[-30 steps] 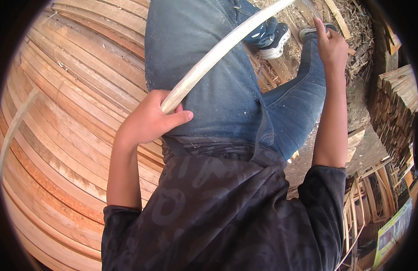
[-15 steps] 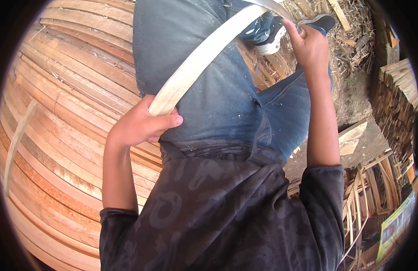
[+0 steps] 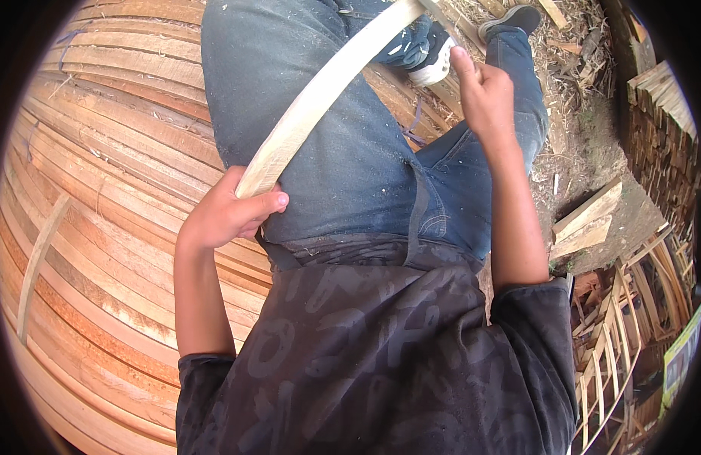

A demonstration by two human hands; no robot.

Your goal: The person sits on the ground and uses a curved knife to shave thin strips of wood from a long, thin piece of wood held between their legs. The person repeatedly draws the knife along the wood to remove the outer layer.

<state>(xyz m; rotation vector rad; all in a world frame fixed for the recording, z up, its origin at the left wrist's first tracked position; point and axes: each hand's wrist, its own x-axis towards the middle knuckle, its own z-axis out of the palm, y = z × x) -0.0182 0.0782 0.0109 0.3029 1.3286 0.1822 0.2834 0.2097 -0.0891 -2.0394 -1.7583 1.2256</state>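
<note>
A pale, planed strip of wood [image 3: 320, 95] slants across my thigh, its far end reaching the top edge of the view. Its near end is gripped by my left hand [image 3: 225, 206], the thumb lying across it. Farther off, my right hand [image 3: 490, 102] is closed round the handle of a knife [image 3: 444, 23], which the fingers mostly hide. The metal blade meets the strip near its far end. Much of the blade is cut off by the view's edge, and I cannot tell whether it is biting into the wood.
Long wooden planks [image 3: 131, 235] lie side by side on the left, with a thin strip [image 3: 41, 265] across them. Shavings [image 3: 566, 91] cover the ground beyond my shoe [image 3: 434, 67]. On the right are a board offcut [image 3: 593, 216], stacked wood [image 3: 661, 136] and a slatted wooden frame [image 3: 610, 364].
My right hand and the knife have come slightly left and nearer me, and the blade now shows more edge-on. My left hand keeps its hold. The whole view has shifted a little.
</note>
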